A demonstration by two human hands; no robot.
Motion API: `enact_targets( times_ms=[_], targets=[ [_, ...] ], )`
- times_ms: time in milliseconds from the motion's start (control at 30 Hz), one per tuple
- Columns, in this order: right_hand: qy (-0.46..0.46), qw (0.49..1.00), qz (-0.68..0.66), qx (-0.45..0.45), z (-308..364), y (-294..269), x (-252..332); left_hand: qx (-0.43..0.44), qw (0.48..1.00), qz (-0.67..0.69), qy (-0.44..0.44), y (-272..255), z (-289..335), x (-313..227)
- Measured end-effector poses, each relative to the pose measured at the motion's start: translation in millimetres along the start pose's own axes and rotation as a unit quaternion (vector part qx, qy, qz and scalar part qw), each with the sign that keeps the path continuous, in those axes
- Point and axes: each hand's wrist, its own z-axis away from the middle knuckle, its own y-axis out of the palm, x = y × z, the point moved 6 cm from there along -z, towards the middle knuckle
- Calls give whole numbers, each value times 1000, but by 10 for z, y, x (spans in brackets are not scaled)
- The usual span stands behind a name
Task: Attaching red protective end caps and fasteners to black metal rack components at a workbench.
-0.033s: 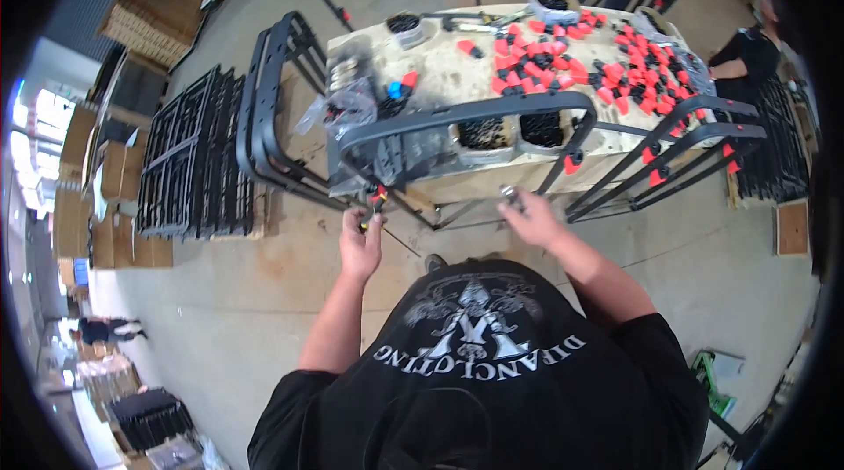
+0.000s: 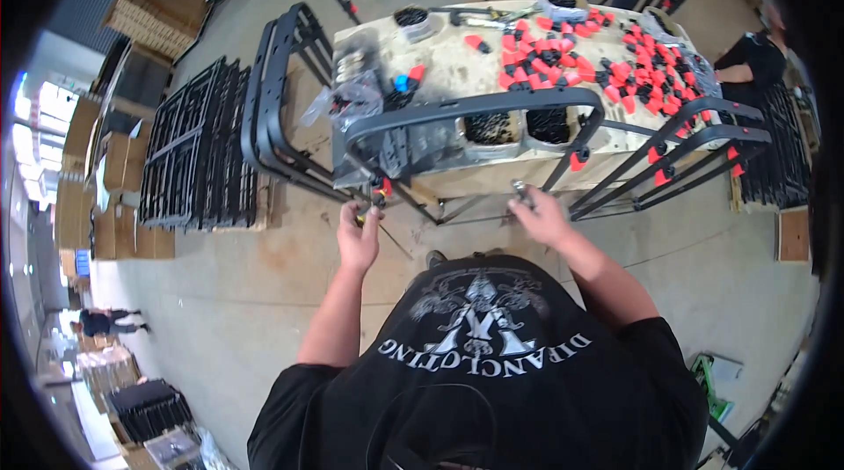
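Observation:
My left hand [image 2: 359, 240] is closed around a small tool with a yellow and black handle [image 2: 360, 219], mostly hidden by the fingers. It is just below a red and black knob [image 2: 384, 187] on the near leg of a black bent-tube frame [image 2: 475, 108]. The frame stands upright against the near side of the table. My right hand [image 2: 542, 219] is closed on a small shiny metal piece [image 2: 519, 187], whose kind I cannot make out. That hand is between the frame's two legs, below the table's front edge.
Red and black knobs [image 2: 541, 61] lie heaped on the wooden table [image 2: 448, 48], with tubs of black parts [image 2: 491, 131] near its front edge. More tube frames [image 2: 264, 101] lean at the left and right [image 2: 694, 149]. A person [image 2: 752, 61] is at the table's right end.
The whole view has shifted slightly, with the table a little higher and further right in the picture. My left hand is slightly further from the knob; both hands keep their grip.

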Motion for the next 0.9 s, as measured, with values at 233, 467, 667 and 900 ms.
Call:
enact_targets(
  times_ms=[233, 467, 667, 900],
  targets=[
    [-36, 997, 24, -68, 190, 79, -590, -97, 926, 303, -204, -153, -339, 909],
    [24, 993, 51, -105, 365, 592, -678, -56, 874, 396, -274, 74, -676, 1322],
    [52, 990, 96, -87, 409, 1080, -284, 3, 856, 443, -268, 13, -757, 1416],
    [60, 978, 159, -118, 536, 1421, -151, 67, 853, 448, -260, 88, -864, 1582]
  ],
)
